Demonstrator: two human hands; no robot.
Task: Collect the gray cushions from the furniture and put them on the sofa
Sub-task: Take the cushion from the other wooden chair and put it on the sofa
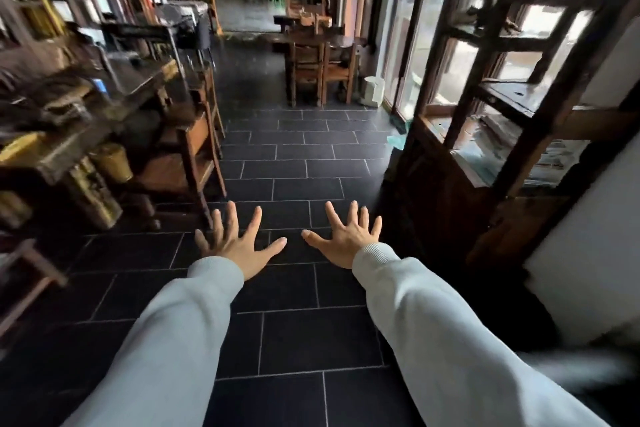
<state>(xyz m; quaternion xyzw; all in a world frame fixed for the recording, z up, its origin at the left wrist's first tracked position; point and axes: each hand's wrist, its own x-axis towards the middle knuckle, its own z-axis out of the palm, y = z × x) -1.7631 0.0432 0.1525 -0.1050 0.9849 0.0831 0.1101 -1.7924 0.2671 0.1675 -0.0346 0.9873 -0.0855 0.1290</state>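
Both arms, in pale sleeves, are stretched forward over the dark tiled floor (294,163), and nothing is carried. The left hand (239,243) is spread flat with fingers fanned, and the right hand (346,239) is likewise splayed and empty, the two thumbs pointed toward each other; such a pose is judged to be a show of free hands before anything is fetched, not a reach toward a nearby object. No gray cushion and no sofa can be made out; much of the picture is blurred. At ten o'clock a cluttered surface (138,80) is seen, at twelve o'clock wooden chairs (322,73) are gathered at a table, and at two o'clock a wooden shelf frame (502,87) stands before bright windows. The cushions are therefore judged to be elsewhere, so collecting has probably not yet begun.
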